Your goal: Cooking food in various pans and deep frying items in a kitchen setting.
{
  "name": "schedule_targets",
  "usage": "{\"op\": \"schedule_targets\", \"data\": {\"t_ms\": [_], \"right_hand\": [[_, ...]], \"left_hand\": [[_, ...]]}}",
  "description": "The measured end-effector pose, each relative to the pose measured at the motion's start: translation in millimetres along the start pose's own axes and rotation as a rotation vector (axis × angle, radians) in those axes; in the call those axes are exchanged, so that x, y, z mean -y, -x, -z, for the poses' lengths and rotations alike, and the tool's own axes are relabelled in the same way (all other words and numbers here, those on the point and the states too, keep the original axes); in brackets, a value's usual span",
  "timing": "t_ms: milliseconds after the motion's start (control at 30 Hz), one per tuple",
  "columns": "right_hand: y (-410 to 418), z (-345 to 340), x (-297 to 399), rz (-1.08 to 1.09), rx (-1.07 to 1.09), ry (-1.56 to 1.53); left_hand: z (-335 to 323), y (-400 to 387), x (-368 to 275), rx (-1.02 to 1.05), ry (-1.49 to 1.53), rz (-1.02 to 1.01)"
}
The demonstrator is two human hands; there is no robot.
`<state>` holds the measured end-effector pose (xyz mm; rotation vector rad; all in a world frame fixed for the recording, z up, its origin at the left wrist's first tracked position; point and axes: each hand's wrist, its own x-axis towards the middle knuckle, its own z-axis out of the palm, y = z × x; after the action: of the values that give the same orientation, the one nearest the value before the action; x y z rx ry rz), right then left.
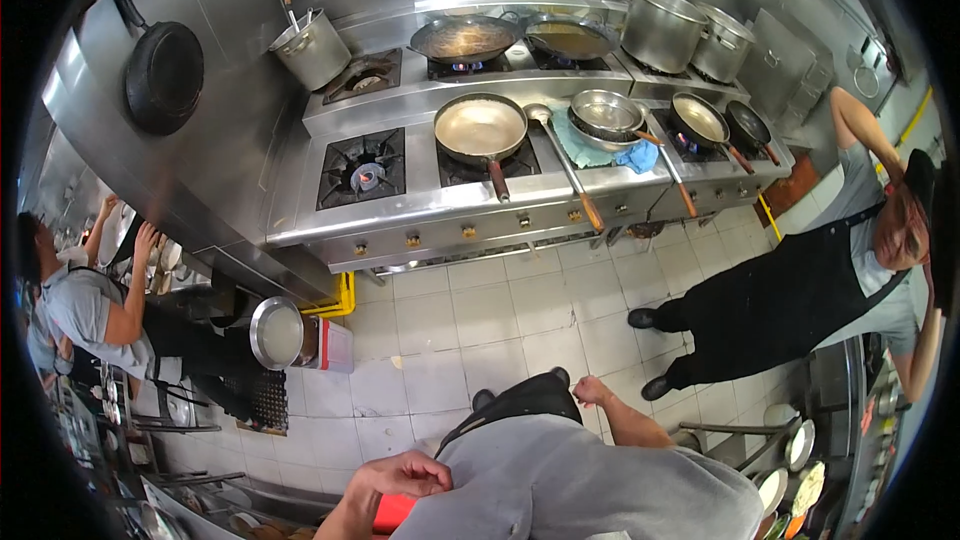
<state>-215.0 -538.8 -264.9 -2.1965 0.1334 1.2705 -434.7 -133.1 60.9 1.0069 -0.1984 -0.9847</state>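
My left hand (409, 474) is at the left side of my grey shirt (585, 480), fingers curled in, with nothing visible in it. I cannot tell whether it touches the cloth. My right hand (592, 392) hangs by my right hip, loosely closed and without a visible object. In front of me, beyond the tiled floor, stands a steel gas range (360, 223). On its front row are a large frying pan (481, 126), a long-handled ladle (559, 150), strainers over a bowl (607, 114) beside a blue cloth (639, 157), and two smaller pans, one (699, 120) over a flame.
Woks (465, 39) and tall stockpots (663, 30) sit on the raised back row. A co-worker in a black apron (780, 292) stands right, arms raised. Another person (94, 307) works at left, near a metal bowl (277, 334) on a low stand. Ingredient bowls (800, 444) are at lower right.
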Motion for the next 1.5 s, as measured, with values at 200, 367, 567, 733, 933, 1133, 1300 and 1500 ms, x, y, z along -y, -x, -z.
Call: {"op": "schedule_targets", "data": {"t_ms": [200,367,567,733,933,1133,1300,1500], "right_hand": [[2.8,-5.9,-0.1,-0.006,0.005,-0.018],[18.7,-0.8,4.8,-0.020,0.037,0.024],[9.2,-5.4,-24.0,-0.059,0.008,-0.053],[8.1,-9.0,-35.4,-0.037,-0.012,-0.098],[15.9,-5.4,-30.0,-0.026,-0.019,-0.093],[7.6,-2.9,-28.7,-0.056,-0.022,-0.066],[16.2,0.3,-9.4,-0.022,-0.056,-0.129],[10.9,-11.3,-31.0,-0.035,-0.004,-0.155]], "left_hand": [[-4.7,-18.6,-10.2,-0.057,0.027,0.046],[-9.1,-26.7,-26.7,0.038,0.144,-0.012],[-12.1,-44.7,-53.9,-0.107,-0.191,0.084],[-20.5,-55.7,-71.7,-0.216,-0.772,-0.148],[0.7,-75.0,-88.5,-0.351,-0.581,-0.116],[-19.2,-141.0,-106.1,0.018,-0.670,-0.136],[-15.3,-158.2,-98.2,0.253,-0.406,-0.192],[-8.0,-157.9,-90.8,0.303,-0.502,-0.201]]}}
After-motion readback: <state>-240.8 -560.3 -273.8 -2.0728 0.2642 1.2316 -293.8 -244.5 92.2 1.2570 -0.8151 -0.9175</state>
